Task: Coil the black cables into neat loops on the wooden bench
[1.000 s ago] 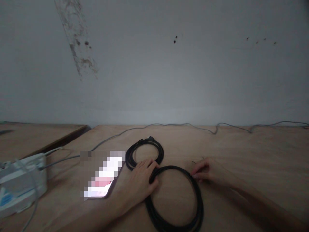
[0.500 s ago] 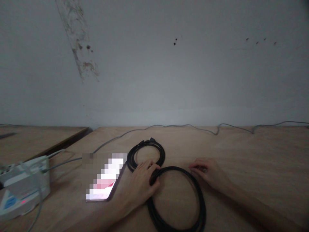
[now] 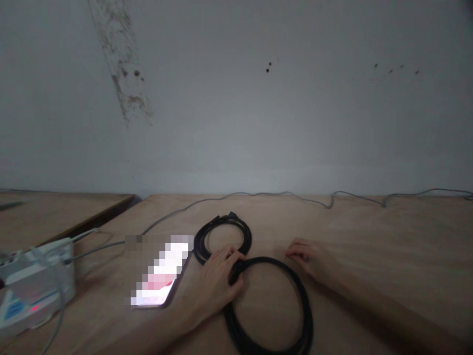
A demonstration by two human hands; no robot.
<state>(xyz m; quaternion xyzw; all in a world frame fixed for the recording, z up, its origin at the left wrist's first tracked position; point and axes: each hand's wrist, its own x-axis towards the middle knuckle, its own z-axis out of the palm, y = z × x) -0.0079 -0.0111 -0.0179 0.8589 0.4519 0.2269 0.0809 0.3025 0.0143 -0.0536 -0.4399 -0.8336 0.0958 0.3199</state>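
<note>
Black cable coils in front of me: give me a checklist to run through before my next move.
1. Left hand in contact with the near coil: ok.
2. Far coil flat on the table: ok.
3. Near coil fully in view: not ok, the bottom edge cuts it off.
4. Item at right hand's fingertips identified: cannot tell, too small.
5. Phone clear of the far coil: cannot tell, edges nearly meet.

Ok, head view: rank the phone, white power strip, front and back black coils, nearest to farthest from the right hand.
1. Front coil, just lower-left of the right hand.
2. Back coil, farther left.
3. Phone, left of both coils.
4. White power strip, far left.
</note>
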